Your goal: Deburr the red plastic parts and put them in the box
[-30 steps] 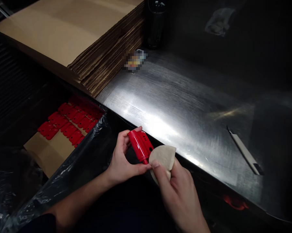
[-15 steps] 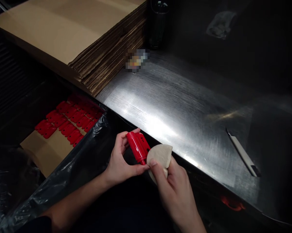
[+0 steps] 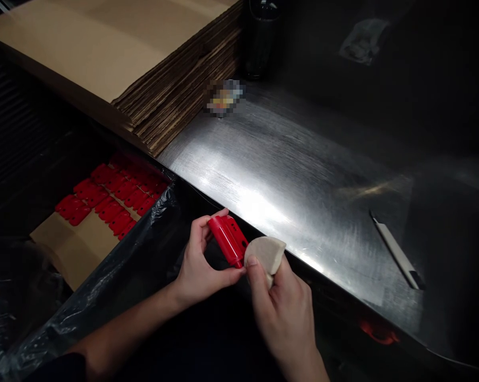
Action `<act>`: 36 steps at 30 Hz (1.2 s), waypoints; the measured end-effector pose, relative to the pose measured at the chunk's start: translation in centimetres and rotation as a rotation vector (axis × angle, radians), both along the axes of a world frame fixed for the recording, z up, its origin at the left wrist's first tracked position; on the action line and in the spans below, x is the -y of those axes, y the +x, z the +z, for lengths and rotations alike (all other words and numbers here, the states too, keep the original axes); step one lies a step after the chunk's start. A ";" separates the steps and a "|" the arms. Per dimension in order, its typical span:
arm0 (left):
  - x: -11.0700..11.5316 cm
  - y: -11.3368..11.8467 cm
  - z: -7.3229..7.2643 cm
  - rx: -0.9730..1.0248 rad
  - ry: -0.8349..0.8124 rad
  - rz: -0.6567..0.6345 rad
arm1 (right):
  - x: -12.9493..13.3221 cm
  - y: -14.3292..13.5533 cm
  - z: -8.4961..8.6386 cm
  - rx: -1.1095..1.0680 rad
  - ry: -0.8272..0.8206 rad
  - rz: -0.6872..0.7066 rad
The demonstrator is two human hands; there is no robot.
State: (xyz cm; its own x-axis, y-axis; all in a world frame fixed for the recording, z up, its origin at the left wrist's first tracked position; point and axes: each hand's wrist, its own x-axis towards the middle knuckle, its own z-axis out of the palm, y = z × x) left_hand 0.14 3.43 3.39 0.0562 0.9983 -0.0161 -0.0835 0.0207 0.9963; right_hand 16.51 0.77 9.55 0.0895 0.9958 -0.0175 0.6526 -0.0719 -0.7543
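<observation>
Dark left sleeve (image 3: pixel 60 368); left hand (image 3: pixel 197 268), right hand (image 3: pixel 285 302) bare; dark clothing (image 3: pixel 207 353).

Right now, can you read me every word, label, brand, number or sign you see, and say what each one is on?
No text can be read anywhere.
Colourful flat item by the brown cardboard stack: pixelated, unreadable.
Clear plastic bag on the shiny metal table: too dim to tell.
Glossy red plastic part in the left hand: no readable marking.

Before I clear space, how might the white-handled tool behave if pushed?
The white-handled tool looks stiff, being long and straight. It would probably slide on the shiny metal table; its thin dark tip may be fragile.
</observation>
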 end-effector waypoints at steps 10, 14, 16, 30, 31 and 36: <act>0.2 -0.4 0.0 -0.014 0.068 -0.016 | 0.3 -0.4 0.2 0.054 -0.027 -0.050; 0.2 -0.6 0.2 0.002 0.053 -0.030 | 0.3 -0.2 0.4 0.035 -0.064 -0.070; 0.3 -0.7 0.2 0.015 0.046 -0.038 | 0.3 -0.2 0.5 0.009 -0.076 -0.074; 0.5 -0.8 0.2 0.039 0.014 -0.042 | 0.8 -0.1 0.1 -0.094 -0.064 -0.030; 0.5 -0.8 0.3 0.035 0.008 -0.038 | 0.8 -0.1 0.1 -0.112 -0.071 -0.012; 0.5 -0.9 0.4 0.035 -0.005 -0.024 | 0.9 0.1 0.1 -0.066 -0.102 -0.077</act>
